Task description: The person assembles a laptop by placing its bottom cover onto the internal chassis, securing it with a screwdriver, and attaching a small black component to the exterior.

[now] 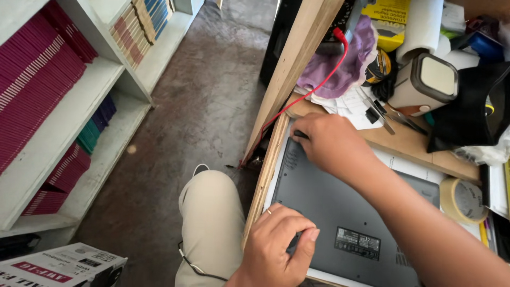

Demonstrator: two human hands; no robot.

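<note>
Grey laptop (340, 212), underside up, lies on the wooden bench (409, 146) among clutter.
The right hand (332, 141) presses curled fingers on its far corner; whether they pinch anything I cannot tell. The left hand (281, 242) rests on the near edge, fingers bent, grip closed on nothing visible. To work that corner well, the left should pin the case flat while the right moves slowly, clear of the red cable (319, 85).

The laptop (340, 212) base looks like matt grey plastic, smooth, with a glossy black label (357, 243). The bench (409, 143) is bare pale wood, its edge raw. The cloth (353, 53) is soft purple fabric, the tape roll (463, 199) dull paper, the floor (202, 95) rough mottled concrete
</note>
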